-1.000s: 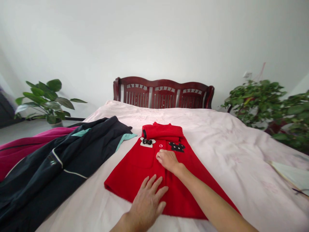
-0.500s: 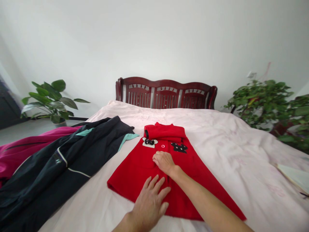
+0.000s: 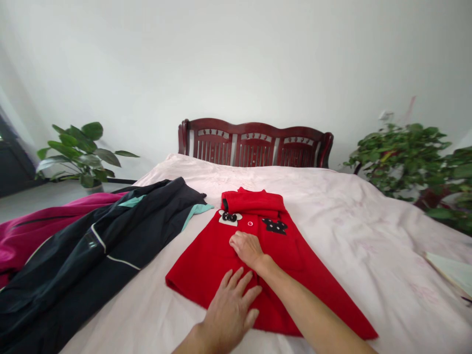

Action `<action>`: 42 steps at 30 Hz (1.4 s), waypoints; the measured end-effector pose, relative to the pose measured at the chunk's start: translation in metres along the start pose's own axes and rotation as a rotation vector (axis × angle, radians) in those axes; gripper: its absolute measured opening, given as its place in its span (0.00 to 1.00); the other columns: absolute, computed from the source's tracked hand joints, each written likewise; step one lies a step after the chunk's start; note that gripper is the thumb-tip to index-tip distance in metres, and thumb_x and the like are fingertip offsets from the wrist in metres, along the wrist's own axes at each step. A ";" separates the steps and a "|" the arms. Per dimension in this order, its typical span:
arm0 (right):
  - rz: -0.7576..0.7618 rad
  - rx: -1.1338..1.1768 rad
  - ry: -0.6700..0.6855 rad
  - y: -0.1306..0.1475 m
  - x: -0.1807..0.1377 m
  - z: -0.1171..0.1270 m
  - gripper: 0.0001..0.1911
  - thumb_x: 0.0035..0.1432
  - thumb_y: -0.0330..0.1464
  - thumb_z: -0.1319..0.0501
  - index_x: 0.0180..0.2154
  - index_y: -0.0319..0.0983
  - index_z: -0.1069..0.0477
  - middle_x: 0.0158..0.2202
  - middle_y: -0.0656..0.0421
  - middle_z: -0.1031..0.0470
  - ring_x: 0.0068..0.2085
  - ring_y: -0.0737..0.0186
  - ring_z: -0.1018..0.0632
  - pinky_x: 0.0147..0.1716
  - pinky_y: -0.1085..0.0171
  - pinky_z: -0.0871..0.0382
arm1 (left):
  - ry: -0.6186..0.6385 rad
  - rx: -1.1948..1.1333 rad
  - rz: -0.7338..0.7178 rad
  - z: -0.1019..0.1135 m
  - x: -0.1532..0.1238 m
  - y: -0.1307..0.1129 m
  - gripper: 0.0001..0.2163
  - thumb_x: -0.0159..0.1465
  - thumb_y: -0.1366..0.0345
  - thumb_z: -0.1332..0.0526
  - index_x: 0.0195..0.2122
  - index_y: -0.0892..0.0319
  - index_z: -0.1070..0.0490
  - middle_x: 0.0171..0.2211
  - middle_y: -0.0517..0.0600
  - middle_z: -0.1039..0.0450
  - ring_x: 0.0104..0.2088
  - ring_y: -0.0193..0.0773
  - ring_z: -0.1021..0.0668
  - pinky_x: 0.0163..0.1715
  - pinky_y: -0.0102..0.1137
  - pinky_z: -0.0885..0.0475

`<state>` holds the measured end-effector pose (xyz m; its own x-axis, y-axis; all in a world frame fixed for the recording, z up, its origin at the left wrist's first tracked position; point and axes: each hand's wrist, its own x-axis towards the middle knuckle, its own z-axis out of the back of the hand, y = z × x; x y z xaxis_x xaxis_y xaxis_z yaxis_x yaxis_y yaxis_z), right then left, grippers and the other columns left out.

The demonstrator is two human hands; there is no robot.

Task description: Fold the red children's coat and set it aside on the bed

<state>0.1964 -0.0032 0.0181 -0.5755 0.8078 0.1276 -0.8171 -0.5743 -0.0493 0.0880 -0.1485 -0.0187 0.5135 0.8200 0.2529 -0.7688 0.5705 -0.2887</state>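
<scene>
A small red coat point(image 3: 206, 255) lies flat on the pale pink bedspread point(image 3: 350, 231), collar toward the headboard, with white and black patches and a white button near the chest. My left hand point(image 3: 228, 307) rests flat on the coat's lower hem with its fingers spread. My right hand point(image 3: 248, 248) lies on the middle of the coat below the button; its fingers curl down against the fabric, and whether they pinch cloth is unclear.
A dark navy jacket point(image 3: 96, 246) with teal lining sprawls on the bed's left, over a magenta garment point(image 3: 37, 226). A dark wooden headboard point(image 3: 256, 145) stands at the far end. Leafy plants stand left point(image 3: 79, 152) and right point(image 3: 409, 152). A white sheet point(image 3: 452, 270) lies at right.
My right hand has slid a little toward me down the coat's middle. The left hand has stayed on the hem. The camera has shifted slightly.
</scene>
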 end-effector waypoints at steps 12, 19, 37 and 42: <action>-0.031 0.001 -0.027 0.010 0.015 0.003 0.15 0.69 0.31 0.54 0.44 0.37 0.29 0.44 0.52 0.24 0.43 0.59 0.22 0.37 0.64 0.34 | 0.000 0.020 0.004 0.001 0.000 -0.001 0.21 0.68 0.55 0.45 0.63 0.45 0.38 0.65 0.49 0.39 0.66 0.48 0.39 0.65 0.49 0.45; 0.099 0.047 0.002 0.025 0.015 -0.002 0.12 0.68 0.35 0.47 0.42 0.43 0.25 0.43 0.57 0.23 0.44 0.62 0.23 0.39 0.66 0.34 | -0.032 0.042 -0.011 -0.001 -0.001 0.000 0.22 0.67 0.57 0.45 0.63 0.46 0.39 0.65 0.48 0.38 0.65 0.46 0.39 0.66 0.47 0.46; 0.022 0.113 -0.043 0.044 0.033 -0.005 0.15 0.69 0.37 0.51 0.43 0.45 0.26 0.43 0.60 0.23 0.42 0.64 0.22 0.34 0.68 0.36 | -0.030 0.020 -0.008 0.004 0.001 -0.004 0.20 0.68 0.54 0.46 0.60 0.50 0.35 0.62 0.50 0.35 0.63 0.47 0.37 0.66 0.47 0.47; 0.107 0.114 -0.025 0.063 0.045 -0.007 0.14 0.69 0.38 0.49 0.45 0.45 0.25 0.43 0.58 0.23 0.42 0.62 0.22 0.36 0.67 0.33 | -0.040 -0.022 -0.015 0.005 0.002 -0.005 0.24 0.68 0.53 0.46 0.64 0.50 0.41 0.63 0.51 0.36 0.64 0.48 0.37 0.66 0.48 0.47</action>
<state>0.1187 -0.0016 0.0135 -0.6566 0.7387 0.1525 -0.7416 -0.6691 0.0482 0.0913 -0.1499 -0.0119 0.5091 0.8091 0.2937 -0.7525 0.5840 -0.3045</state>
